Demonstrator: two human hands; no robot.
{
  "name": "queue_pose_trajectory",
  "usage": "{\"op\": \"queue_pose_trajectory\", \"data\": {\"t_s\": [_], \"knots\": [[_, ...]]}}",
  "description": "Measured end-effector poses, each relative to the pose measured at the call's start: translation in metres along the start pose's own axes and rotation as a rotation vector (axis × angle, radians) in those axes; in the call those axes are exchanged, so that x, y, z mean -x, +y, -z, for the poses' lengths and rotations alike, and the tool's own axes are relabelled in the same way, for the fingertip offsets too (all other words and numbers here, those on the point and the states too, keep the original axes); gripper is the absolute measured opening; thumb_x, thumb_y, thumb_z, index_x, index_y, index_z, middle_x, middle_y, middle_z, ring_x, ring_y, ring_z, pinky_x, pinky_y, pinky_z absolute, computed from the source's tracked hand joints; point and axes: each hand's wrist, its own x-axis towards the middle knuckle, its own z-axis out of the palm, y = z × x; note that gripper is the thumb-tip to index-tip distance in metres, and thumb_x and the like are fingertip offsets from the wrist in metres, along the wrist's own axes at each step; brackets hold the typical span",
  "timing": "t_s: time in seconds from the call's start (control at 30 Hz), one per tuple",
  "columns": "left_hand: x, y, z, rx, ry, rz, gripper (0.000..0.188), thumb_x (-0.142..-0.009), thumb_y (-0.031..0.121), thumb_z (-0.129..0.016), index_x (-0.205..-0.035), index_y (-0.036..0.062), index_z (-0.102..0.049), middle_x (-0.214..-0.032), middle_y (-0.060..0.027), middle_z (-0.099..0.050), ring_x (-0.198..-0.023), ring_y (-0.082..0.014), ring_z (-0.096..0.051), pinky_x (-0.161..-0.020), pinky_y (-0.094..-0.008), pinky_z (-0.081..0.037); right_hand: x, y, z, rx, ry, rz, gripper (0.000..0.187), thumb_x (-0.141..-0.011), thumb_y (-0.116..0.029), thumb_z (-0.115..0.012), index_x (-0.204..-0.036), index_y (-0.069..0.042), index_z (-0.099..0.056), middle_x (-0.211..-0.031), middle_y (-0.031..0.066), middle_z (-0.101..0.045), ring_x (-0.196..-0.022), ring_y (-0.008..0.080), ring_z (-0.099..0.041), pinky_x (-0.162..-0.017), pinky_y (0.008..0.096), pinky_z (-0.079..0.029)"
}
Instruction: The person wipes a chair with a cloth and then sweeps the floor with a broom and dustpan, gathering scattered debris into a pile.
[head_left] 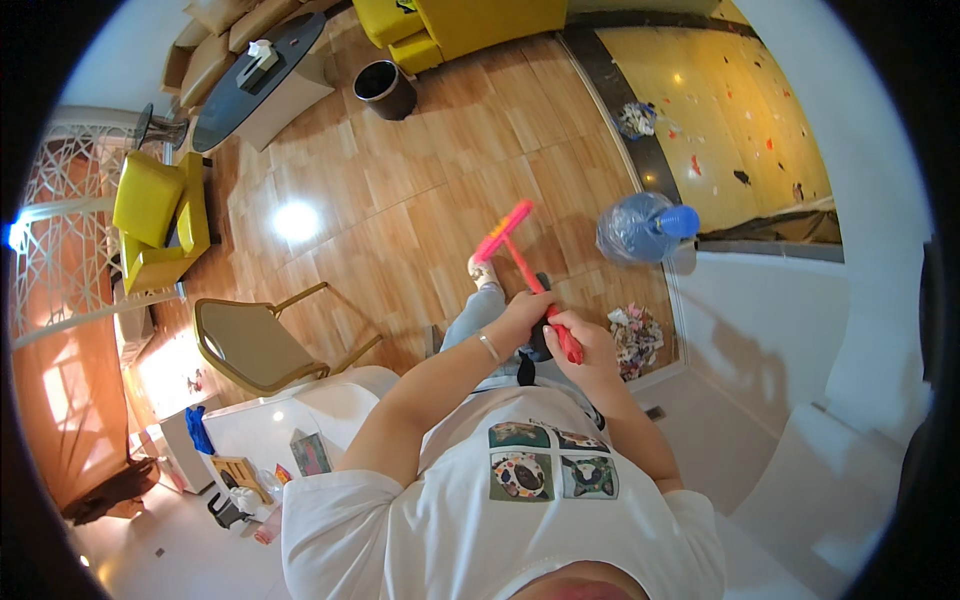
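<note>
In front of my body I hold a pink-red window squeegee (pixel 522 265) with a T-shaped head and some yellow along it. My left hand (pixel 522 316), a pale bracelet on its wrist, closes round the handle's middle. Lower down, my right hand (pixel 588 348) grips near the handle's thick end. The head points away from me, above the floor and close to my shoe (pixel 482 268). Behind my hands is a dark item (pixel 540 345), partly hidden, whose kind I cannot make out.
A big blue water bottle (pixel 640 228) stands at right beside a pond edge (pixel 640 165). A pile of scraps (pixel 636 340) lies near my right hand. A chair (pixel 260 345) and white counter (pixel 340 405) are at left. Farther off are a bin (pixel 386 92) and yellow armchair (pixel 160 215).
</note>
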Motion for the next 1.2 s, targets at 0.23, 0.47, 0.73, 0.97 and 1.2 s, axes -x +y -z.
{"op": "queue_pose_trajectory", "data": {"t_s": [0.23,0.47,0.73,0.97,1.2], "knots": [[-0.053,0.084,0.061,-0.011,0.199,-0.125,0.022,-0.077,0.018,-0.059,-0.076,-0.0047,-0.061,-0.066,-0.0125,-0.059,-0.057,-0.0223,-0.058,-0.048,-0.0365,-0.044,-0.083,-0.015,-0.032,-0.558,-0.355,-0.097,0.054,-0.082,-0.021,-0.068,-0.129,-0.005,-0.046,-0.094,0.0093,-0.063,-0.083,0.0165,-0.063,-0.07,0.0278,-0.049],[-0.133,0.135,0.1,-0.541,0.279,-0.261,0.034,-0.079,0.027,-0.056,-0.081,-0.0066,-0.059,-0.069,-0.0178,-0.062,-0.064,-0.0286,-0.064,-0.057,-0.0396,-0.048,-0.189,0.019,-0.106,-0.842,-0.378,-1.154,0.053,-0.086,-0.009,-0.052,-0.134,-0.012,-0.031,-0.097,0.0152,-0.062,-0.069,0.0207,-0.063,-0.051,0.0317,-0.05],[-0.233,0.226,0.144,-0.623,0.316,-0.411,0.047,-0.086,0.038,-0.054,-0.1,-0.0061,-0.057,-0.08,-0.0169,-0.064,-0.076,-0.0238,-0.064,-0.068,-0.0345,-0.05,-0.297,0.087,-0.216,-0.558,-0.2,-0.821,0.048,-0.087,-0.008,-0.051,-0.131,-0.006,-0.031,-0.066,0.0073,-0.054,-0.041,0.0131,-0.046,-0.036,0.0292,-0.037],[-0.342,0.3,0.193,-0.624,0.182,-0.181,0.049,-0.085,0.038,-0.058,-0.113,-0.0034,-0.057,-0.089,-0.0162,-0.066,-0.083,-0.0204,-0.064,-0.072,-0.0313,-0.049,-0.421,0.189,-0.321,-0.635,-0.064,-0.71,0.038,-0.088,-0.004,-0.053,-0.124,-0.002,-0.041,-0.097,0.0114,-0.057,-0.087,0.0189,-0.058,-0.076,0.027,-0.047],[-0.419,0.294,0.242,-0.522,0.283,-0.281,0.041,-0.088,0.025,-0.055,-0.119,-0.0012,-0.053,-0.085,-0.016,-0.066,-0.077,-0.0219,-0.065,-0.069,-0.0332,-0.049,-0.478,0.218,-0.388,-0.875,-0.015,-0.569,0.041,-0.091,0.002,-0.045,-0.13,-0.002,-0.033,-0.118,0.0158,-0.052,-0.109,0.0202,-0.052,-0.093,0.0288,-0.041]]}}
